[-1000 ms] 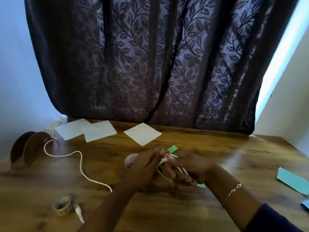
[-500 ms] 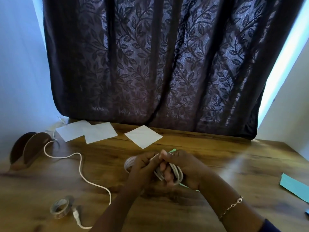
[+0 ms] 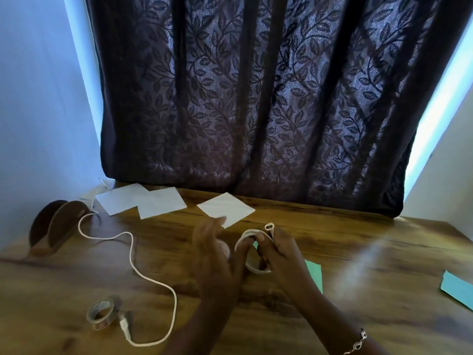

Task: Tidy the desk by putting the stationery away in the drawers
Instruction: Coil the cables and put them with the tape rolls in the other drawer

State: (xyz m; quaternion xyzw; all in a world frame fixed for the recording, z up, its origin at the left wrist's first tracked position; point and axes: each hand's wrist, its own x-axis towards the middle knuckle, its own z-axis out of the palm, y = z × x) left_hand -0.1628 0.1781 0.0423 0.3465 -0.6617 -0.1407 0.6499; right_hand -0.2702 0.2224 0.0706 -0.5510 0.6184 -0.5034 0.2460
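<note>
Cable coil (image 3: pixel 253 269) in right hand (image 3: pixel 280 252), mid-desk (image 3: pixel 371 290)

One view only: head-worn, wide-angle. It looks forward and down across the wooden surface (image 3: pixel 371 254) toward the dark curtain (image 3: pixel 256 98) hanging at its far edge. Straight edges bow toward the frame sides. Range is close. Forearms enter at the bottom edge, and the left hand (image 3: pixel 217 257) and right hand (image 3: pixel 280 249), which holds a coiled cable (image 3: pixel 256 270), sit low centre. Left wall (image 3: pixel 38 98) and right wall (image 3: pixel 450 162) flank the curtain.
</note>
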